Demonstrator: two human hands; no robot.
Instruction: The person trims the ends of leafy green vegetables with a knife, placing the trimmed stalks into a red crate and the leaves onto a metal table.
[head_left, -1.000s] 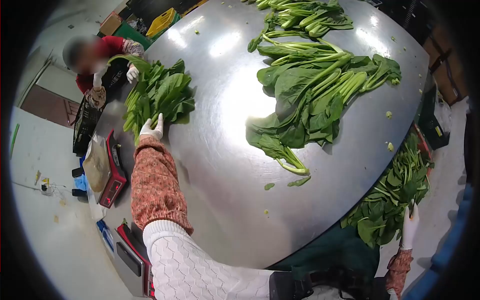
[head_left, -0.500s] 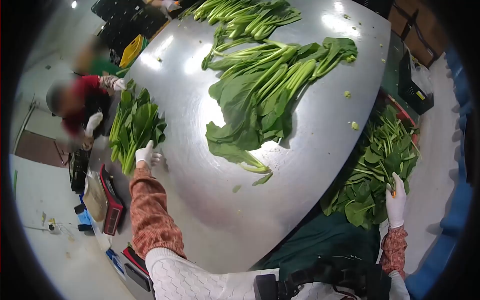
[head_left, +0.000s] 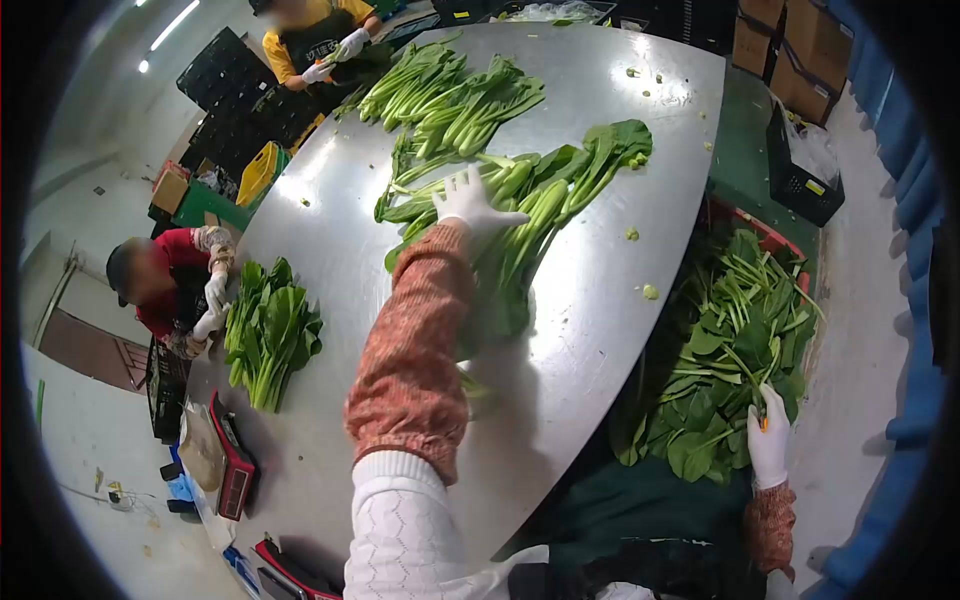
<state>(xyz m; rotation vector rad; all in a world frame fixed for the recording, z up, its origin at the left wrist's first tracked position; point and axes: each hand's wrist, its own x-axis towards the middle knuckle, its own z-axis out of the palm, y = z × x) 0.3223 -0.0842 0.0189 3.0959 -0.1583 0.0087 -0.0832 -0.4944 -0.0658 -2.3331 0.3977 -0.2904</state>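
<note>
Gloved in white, my left hand reaches over the middle pile of leafy greens on the metal table, its fingers spread on the stems. My right hand, also gloved, is closed around a small orange-handled tool at the edge of a red crate of greens. Most of the tool is hidden by the hand. A separate bunch of greens lies at the table's left side.
Another greens pile lies at the table's far end. A co-worker in red stands left, another in yellow at the far end. Red scales sit at the left edge; a black crate stands right.
My left hand has left the left bunch and moved right and forward onto the middle pile. The view has shifted, bringing the co-worker in yellow into sight. My right hand still holds the tool.
</note>
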